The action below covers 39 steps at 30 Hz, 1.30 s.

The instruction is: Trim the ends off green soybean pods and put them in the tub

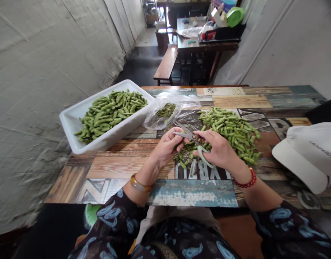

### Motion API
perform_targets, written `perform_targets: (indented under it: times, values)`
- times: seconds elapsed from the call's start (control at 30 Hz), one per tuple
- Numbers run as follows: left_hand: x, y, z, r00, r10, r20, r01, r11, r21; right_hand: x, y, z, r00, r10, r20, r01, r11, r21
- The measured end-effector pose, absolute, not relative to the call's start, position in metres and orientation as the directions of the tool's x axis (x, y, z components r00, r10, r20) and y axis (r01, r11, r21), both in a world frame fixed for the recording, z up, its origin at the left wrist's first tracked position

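My right hand grips a pair of scissors with pale green handles, its blades parted and pointing left. At the blades, my left hand is closed with thumb and fingers pinched together; whatever it holds is hidden. A heap of green soybean pods lies on the table just beyond and right of my right hand. Loose pods and trimmed bits are scattered under both hands. Beyond my left hand sits a clear plastic bag with small green trimmings in it.
A white plastic tub full of pods stands at the left of the patterned wooden table. At the right edge lies a white cap. Behind are a bench, a second table with clutter, and a wall on the left.
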State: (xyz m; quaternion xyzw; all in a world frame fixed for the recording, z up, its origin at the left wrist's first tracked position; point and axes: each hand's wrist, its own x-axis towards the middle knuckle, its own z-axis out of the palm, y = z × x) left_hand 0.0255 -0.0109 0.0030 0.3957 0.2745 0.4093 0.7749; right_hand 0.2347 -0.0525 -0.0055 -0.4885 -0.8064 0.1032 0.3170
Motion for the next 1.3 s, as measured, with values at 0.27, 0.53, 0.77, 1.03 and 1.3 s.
perform_targets:
  times: [0.27,0.53,0.77,1.03,1.3]
  values:
    - [0.027,-0.012,0.003,0.547,0.833,-0.078,-0.428,0.359,0.829,0.234,-0.053,-0.008,-0.335,0.849,0.409,0.703,0.514,-0.492]
    - [0.029,-0.014,0.005,0.581,0.812,-0.052,-0.436,0.365,0.823,0.236,-0.051,-0.012,-0.349,0.835,0.425,0.663,0.541,-0.517]
    - [0.025,-0.01,0.006,0.575,0.815,-0.07,-0.381,0.342,0.859,0.239,-0.048,-0.013,-0.33,0.838,0.435,0.662,0.533,-0.527]
    - [0.012,0.005,0.007,0.384,0.908,-0.168,-0.352,0.312,0.883,0.246,-0.045,-0.008,-0.07,0.88,0.47,0.677,0.388,-0.625]
    - [0.014,0.017,-0.016,0.321,0.935,0.148,0.346,-0.261,0.901,0.242,-0.049,-0.006,-0.139,0.87,0.473,0.704,0.423,-0.57]
